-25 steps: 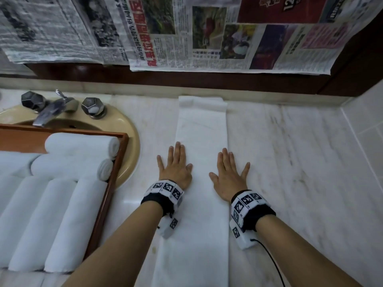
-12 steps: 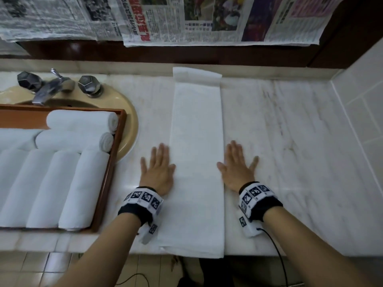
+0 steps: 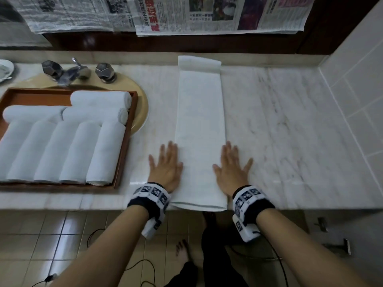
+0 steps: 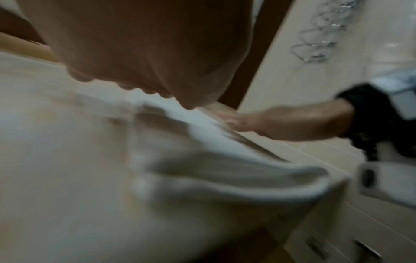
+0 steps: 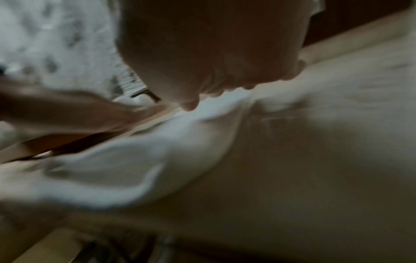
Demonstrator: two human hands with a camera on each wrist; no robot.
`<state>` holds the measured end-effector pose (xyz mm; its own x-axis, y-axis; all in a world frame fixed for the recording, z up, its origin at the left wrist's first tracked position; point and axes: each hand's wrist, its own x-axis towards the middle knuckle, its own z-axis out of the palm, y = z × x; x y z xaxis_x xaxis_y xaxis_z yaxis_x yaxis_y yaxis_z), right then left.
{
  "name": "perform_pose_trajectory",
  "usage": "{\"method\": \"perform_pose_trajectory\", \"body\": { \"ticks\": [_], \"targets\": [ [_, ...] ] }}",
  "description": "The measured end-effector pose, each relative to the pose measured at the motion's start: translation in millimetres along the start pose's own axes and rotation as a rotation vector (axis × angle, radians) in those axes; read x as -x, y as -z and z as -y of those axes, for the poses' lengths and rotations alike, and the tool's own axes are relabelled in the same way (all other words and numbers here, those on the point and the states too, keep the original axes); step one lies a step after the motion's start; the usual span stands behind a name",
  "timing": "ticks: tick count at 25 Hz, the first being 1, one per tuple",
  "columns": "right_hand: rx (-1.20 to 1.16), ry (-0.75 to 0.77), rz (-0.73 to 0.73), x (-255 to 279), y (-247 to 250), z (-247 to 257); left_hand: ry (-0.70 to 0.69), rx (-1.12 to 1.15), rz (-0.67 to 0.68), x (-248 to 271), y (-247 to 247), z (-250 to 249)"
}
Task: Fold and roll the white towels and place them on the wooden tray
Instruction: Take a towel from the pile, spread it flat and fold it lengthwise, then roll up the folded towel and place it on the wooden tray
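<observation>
So the white towel (image 3: 200, 129) is laid out as a long folded strip on the marble tabletop (image 3: 279, 121), far end up against the back ledge and near end right at the front lip, with the left hand (image 3: 165, 165) and right hand (image 3: 231, 167) flat on either side of it, fingers spread, nothing pinched, thumbs just about on the towel's long edges. Biggest risk I'd guess: that near end is at the very lip, so starting the roll sloppily could drag it off toward the floor, or one hand leading could make the roll come out cone-shaped (those never sit right next to the others). The wooden tray (image 3: 124, 154) over on the left is already pretty packed with rolled towels (image 3: 62, 150), so space is getting tight too. The head view shows the whole layout, while the wrist views, blurry as they are, show the near end of the towel (image 4: 258, 179) bulging up a bit instead of lying flat.
</observation>
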<state>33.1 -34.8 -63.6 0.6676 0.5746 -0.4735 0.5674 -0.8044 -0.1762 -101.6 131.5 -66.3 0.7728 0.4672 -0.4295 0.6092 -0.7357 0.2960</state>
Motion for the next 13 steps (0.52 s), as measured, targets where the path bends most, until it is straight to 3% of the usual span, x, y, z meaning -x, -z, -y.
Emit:
{"method": "perform_pose_trajectory", "body": {
  "ticks": [2,3,6,13],
  "targets": [
    [0.076,0.201,-0.006,20,-20,20,-0.21,-0.057,0.017,17,-21,-23],
    [0.084,0.243,-0.002,27,-29,22,-0.246,-0.08,0.009,24,-31,-26],
    [0.104,0.184,-0.095,30,-42,4,-0.153,-0.143,-0.097,32,-49,-4],
    [0.134,0.168,-0.125,31,-41,-2,-0.138,-0.143,-0.107,33,-49,-3]
  ]
}}
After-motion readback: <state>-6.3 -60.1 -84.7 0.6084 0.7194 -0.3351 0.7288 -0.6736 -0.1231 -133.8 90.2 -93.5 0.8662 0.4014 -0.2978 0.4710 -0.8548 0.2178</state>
